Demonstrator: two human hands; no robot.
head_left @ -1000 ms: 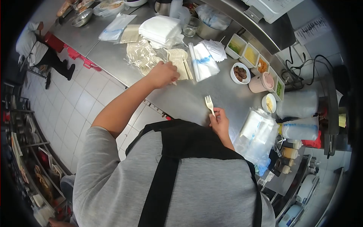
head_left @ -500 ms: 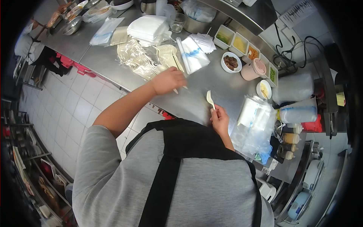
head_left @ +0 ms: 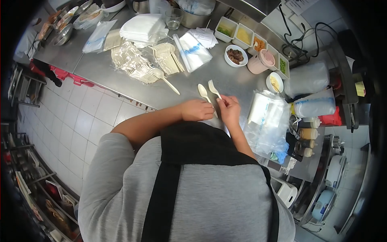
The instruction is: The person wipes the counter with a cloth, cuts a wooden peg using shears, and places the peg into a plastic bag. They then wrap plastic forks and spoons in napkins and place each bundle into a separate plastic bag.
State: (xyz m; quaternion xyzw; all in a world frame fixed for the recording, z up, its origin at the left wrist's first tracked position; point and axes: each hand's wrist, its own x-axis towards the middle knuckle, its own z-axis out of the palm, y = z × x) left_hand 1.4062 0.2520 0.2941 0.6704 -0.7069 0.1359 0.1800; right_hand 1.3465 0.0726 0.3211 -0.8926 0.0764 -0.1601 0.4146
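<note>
My left hand (head_left: 197,110) is closed at the counter's front edge, its fingertips on the handle of a cream plastic spoon (head_left: 202,90). Close beside it, my right hand (head_left: 230,109) pinches the handle of a matching plastic fork (head_left: 213,86), tines pointing away from me. Spoon and fork are side by side, heads up, handles converging between the hands. Farther off to the left lies a clear bag of plastic spoons (head_left: 131,62), with one loose spoon (head_left: 166,80) sticking out towards me. A stack of plastic forks (head_left: 167,57) rests right of that bag.
White napkins (head_left: 143,28) and clear bags (head_left: 193,50) are at the back. Food tubs (head_left: 225,29), a bowl of dark meat (head_left: 236,55) and a pink container (head_left: 261,61) line the right. Plastic bags (head_left: 264,117) lie right of my hands. A person (head_left: 27,42) stands far left.
My left hand has come from the cutlery pile to beside my right hand, bringing a spoon. One loose spoon now sticks out from the pile. The fork stays in my right hand.
</note>
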